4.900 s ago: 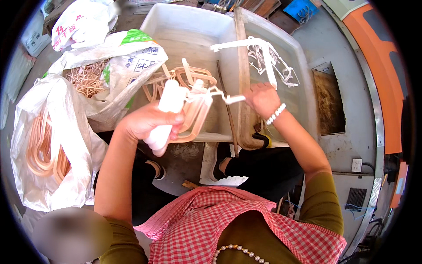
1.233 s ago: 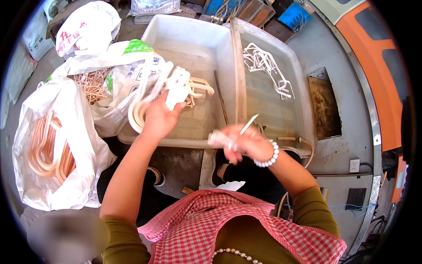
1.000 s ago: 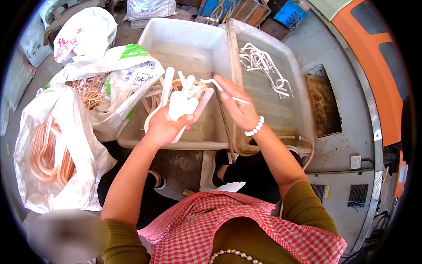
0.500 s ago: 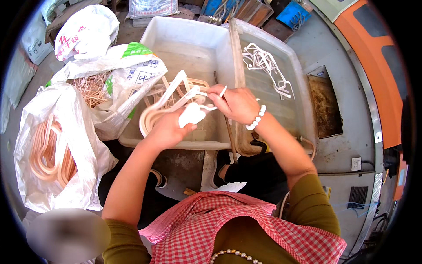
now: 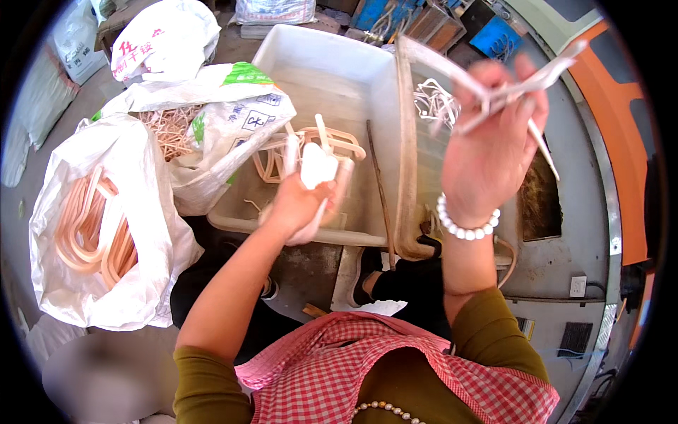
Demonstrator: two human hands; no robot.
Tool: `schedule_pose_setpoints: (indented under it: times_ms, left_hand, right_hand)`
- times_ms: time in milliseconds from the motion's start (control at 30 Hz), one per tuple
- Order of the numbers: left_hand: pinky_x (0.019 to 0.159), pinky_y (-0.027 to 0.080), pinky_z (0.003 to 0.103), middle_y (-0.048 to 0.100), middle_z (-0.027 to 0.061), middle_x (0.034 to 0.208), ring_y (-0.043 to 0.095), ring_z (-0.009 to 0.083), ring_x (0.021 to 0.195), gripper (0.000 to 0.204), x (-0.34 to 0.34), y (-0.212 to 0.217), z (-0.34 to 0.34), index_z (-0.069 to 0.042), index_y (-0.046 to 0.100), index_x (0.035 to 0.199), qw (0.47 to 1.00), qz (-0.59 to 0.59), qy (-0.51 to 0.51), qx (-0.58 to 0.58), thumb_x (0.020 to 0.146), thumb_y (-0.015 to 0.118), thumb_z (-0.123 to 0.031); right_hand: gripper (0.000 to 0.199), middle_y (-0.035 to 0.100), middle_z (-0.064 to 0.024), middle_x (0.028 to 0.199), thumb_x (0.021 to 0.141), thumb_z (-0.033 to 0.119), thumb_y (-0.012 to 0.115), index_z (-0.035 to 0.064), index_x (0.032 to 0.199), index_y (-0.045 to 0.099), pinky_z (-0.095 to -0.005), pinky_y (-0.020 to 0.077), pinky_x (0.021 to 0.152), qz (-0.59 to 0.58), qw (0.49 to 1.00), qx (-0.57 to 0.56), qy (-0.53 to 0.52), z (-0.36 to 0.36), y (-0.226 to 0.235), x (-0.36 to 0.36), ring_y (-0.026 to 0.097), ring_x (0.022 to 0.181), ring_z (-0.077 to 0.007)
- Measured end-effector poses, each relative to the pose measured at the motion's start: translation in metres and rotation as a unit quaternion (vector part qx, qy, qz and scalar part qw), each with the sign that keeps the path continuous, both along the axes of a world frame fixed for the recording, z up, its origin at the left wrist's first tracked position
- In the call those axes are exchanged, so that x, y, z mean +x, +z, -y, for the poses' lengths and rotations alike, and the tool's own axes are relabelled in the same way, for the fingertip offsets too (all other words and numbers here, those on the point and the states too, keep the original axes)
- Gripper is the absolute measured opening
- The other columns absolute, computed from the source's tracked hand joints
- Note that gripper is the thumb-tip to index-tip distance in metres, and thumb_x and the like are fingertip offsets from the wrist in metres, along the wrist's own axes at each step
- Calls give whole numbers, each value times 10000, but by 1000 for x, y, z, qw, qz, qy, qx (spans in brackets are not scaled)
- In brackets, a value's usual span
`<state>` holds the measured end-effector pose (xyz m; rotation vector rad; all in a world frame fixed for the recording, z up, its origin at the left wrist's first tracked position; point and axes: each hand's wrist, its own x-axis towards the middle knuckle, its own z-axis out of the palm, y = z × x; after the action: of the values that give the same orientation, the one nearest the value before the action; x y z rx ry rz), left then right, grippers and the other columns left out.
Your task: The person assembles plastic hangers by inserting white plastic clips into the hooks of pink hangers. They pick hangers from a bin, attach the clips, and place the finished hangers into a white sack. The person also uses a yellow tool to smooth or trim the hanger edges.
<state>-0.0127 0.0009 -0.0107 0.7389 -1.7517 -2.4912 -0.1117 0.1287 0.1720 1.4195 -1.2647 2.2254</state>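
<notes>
The right hand (image 5: 489, 159) is now gripping white strips (image 5: 554, 71) higher than before, while the left hand (image 5: 295, 203) is still clutching pale pieces (image 5: 318, 168).

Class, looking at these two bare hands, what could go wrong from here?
The left hand grips several pale plastic pieces together; one might slip out.
The right hand holds thin white plastic strips aloft; they might drop.
The long, thin brown rod crosses the near rim of the left white plastic tub; a knock might dislodge it.
</notes>
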Motion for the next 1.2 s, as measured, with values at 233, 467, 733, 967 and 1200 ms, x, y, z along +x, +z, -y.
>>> schedule_pose_setpoints:
  times_ms: [233,467,733,967,1200]
  left_hand:
    - [669,523,293,640,97,868,614,157,737,181,0,-1,-4,36,580,1017,997,23,7,74,877,606,-75]
    - [653,498,296,636,80,836,606,156,711,210,8,12,29,34,588,1022,984,50,168,35,871,623,-108]
    - [671,483,277,622,63,838,590,135,733,217,10,-6,35,12,581,1038,979,83,186,23,892,620,-143]
    - [641,477,271,627,51,823,589,114,718,178,5,-3,34,2,589,1000,975,110,191,21,901,608,-145]
    - [653,480,280,619,52,835,588,128,728,220,2,-3,31,-3,576,1042,980,97,169,23,890,621,-155]
  right_hand:
    - [372,557,-156,1067,859,186,599,4,1178,543,-335,437,835,-294,923,199,-146,174,-51,7,544,990,-302]
    - [283,633,-118,853,864,257,594,24,1021,634,-344,490,736,-21,887,456,-63,107,-147,-107,611,771,-243]
    - [591,635,-174,1082,748,391,725,52,1204,561,-383,467,877,4,584,808,-81,25,-361,-162,597,1019,-290]
    - [485,637,-146,1030,744,390,717,99,1115,601,-397,465,863,18,573,806,-148,37,-416,-153,610,971,-289]
    - [335,444,10,567,870,363,599,55,757,536,-300,355,429,433,766,458,-126,-9,-280,-184,412,451,-123]
